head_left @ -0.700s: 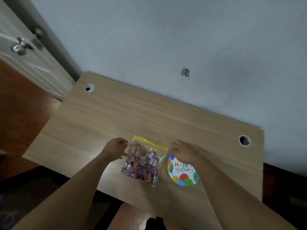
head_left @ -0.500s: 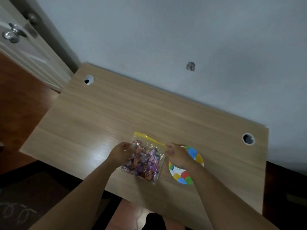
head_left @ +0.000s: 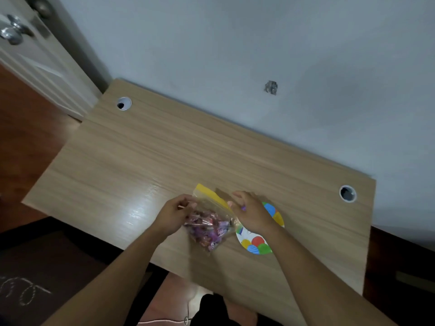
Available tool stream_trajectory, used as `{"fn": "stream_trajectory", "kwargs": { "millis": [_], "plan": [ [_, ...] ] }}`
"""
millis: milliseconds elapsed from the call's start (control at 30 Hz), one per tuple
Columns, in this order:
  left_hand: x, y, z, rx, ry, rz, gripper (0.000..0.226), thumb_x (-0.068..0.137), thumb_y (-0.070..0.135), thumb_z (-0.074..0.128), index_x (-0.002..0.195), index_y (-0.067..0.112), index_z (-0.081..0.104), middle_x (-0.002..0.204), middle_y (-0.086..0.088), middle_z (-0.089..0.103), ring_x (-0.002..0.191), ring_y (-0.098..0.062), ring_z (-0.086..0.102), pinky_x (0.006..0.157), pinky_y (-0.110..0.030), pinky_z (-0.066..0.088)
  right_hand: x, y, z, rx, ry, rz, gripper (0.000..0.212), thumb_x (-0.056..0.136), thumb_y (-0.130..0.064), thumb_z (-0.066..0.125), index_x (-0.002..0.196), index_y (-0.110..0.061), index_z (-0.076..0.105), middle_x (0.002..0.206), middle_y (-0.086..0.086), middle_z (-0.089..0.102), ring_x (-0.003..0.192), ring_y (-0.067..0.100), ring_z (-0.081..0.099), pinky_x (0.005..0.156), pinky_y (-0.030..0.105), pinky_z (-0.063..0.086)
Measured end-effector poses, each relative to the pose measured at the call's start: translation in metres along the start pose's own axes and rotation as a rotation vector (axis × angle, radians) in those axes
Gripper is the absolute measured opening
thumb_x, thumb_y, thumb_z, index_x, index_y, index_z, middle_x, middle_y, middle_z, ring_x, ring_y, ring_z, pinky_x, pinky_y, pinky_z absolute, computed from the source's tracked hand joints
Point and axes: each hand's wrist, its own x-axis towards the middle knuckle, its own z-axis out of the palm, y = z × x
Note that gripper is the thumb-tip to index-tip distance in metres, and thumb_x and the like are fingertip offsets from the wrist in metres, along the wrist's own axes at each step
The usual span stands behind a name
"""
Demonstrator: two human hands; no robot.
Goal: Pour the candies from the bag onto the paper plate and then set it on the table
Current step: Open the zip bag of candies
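A clear zip bag (head_left: 209,228) with a yellow top strip holds several purple and pink wrapped candies. It is at the near middle of the wooden table (head_left: 164,165). My left hand (head_left: 174,214) pinches the bag's left upper edge. My right hand (head_left: 249,212) grips the yellow strip at the bag's right upper corner. Just right of the bag lies a round paper plate (head_left: 257,244) printed with coloured balloons; my right hand and wrist cover its upper middle. I see no candy on the plate.
The table stands against a pale wall. Two round cable holes, one at back left (head_left: 124,104) and one at right (head_left: 347,193), pierce its top. A white door with a metal knob (head_left: 14,34) is far left. Dark floor lies below the table's near edge.
Both hands have closed in on the bag's top edge and lifted it a little, so the candies bunch lower. My right hand now reaches across the plate.
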Motion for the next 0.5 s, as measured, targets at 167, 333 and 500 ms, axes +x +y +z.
{"fn": "stream_trajectory", "kwargs": {
  "millis": [167, 333, 500],
  "plan": [
    [-0.022, 0.016, -0.004, -0.006, -0.06, 0.102, 0.018, 0.104, 0.011, 0.067, 0.112, -0.003, 0.074, 0.11, -0.035, 0.068, 0.092, -0.03, 0.069, 0.081, -0.036, 0.061, -0.02, -0.012, -0.018, -0.056, -0.183, -0.106, 0.027, 0.105, -0.032, 0.062, 0.121, -0.017, 0.078, 0.119, 0.001, 0.079, 0.113, 0.021, 0.072, 0.105, 0.045, 0.055],
    [-0.047, 0.022, 0.002, -0.018, 0.063, 0.14, 0.021, 0.107, 0.012, 0.063, 0.125, 0.013, 0.073, 0.115, -0.01, 0.066, 0.095, -0.03, 0.071, 0.076, -0.025, 0.066, -0.046, -0.02, -0.013, 0.034, -0.149, -0.105, 0.019, 0.1, -0.028, 0.069, 0.105, -0.014, 0.082, 0.1, 0.0, 0.082, 0.097, 0.019, 0.076, 0.093, 0.039, 0.058],
    [-0.081, 0.015, 0.012, -0.041, 0.282, 0.1, 0.024, 0.106, 0.025, 0.063, 0.128, 0.017, 0.066, 0.122, -0.005, 0.069, 0.092, -0.025, 0.079, 0.083, -0.039, 0.068, -0.071, -0.035, 0.004, 0.184, -0.102, -0.043, 0.014, 0.093, -0.027, 0.078, 0.096, -0.015, 0.084, 0.077, -0.007, 0.076, 0.069, 0.002, 0.062, 0.072, 0.027, 0.05]
  ]
}}
